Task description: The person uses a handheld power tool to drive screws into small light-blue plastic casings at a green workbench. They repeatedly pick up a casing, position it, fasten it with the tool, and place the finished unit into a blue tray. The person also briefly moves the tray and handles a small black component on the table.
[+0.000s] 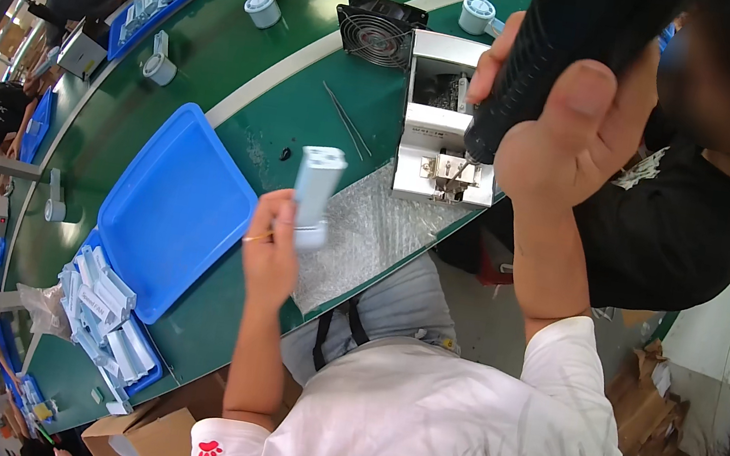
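My left hand (pixel 272 248) is closed round a light blue plastic part (pixel 319 182) with a block-shaped handle and a rounded lower end, held upright over the mat. In my right hand (pixel 574 131) is a thick black electric screwdriver (pixel 547 58), pointing down. Its bit reaches the front of a white metal screw feeder (pixel 425 129), at a small metal bracket (pixel 453 173); whether a screw sits on the bit is too small to tell. A scratched clear mat (pixel 354 240) lies below the left hand's part.
An empty blue tray (pixel 171 210) lies to the left, beside another tray piled with light blue parts (pixel 106 313). Tweezers (pixel 347 121) and a black fan (pixel 378 32) sit near the feeder. Round-headed parts (pixel 263 8) stand on the green belt. Other people work at far left and right.
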The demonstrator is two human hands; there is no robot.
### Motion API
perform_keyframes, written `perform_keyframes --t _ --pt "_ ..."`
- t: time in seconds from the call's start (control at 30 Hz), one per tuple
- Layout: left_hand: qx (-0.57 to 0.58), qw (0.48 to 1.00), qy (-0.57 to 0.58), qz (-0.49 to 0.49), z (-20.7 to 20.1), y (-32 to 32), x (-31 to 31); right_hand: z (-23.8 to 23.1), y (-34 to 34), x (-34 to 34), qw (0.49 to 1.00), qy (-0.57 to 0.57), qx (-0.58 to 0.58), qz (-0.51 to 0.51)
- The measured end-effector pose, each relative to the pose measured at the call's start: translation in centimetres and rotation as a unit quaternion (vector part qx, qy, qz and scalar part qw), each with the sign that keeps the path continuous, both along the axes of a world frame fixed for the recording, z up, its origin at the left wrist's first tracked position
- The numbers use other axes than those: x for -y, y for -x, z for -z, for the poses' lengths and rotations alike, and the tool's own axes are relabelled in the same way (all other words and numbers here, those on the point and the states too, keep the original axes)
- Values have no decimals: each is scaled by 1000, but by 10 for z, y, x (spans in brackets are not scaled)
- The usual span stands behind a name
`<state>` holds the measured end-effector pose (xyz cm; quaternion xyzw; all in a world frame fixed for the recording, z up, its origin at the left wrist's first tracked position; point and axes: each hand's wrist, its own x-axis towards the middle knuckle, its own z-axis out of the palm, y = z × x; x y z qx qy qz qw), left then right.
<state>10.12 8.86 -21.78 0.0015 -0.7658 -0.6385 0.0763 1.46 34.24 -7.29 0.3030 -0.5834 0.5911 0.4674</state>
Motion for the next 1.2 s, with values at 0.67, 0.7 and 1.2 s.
perform_keyframes --t 0.67,0.7,1.2 --pt "-155 983 72 -61 48 -21 -48 -16 -20 10 997 25 58 37" --pt "-156 983 72 -61 48 -21 -48 -18 -18 10 999 29 31 -11" --pt "-108 990 34 -84 46 -22 -47 -40 -44 -61 998 -19 54 2"
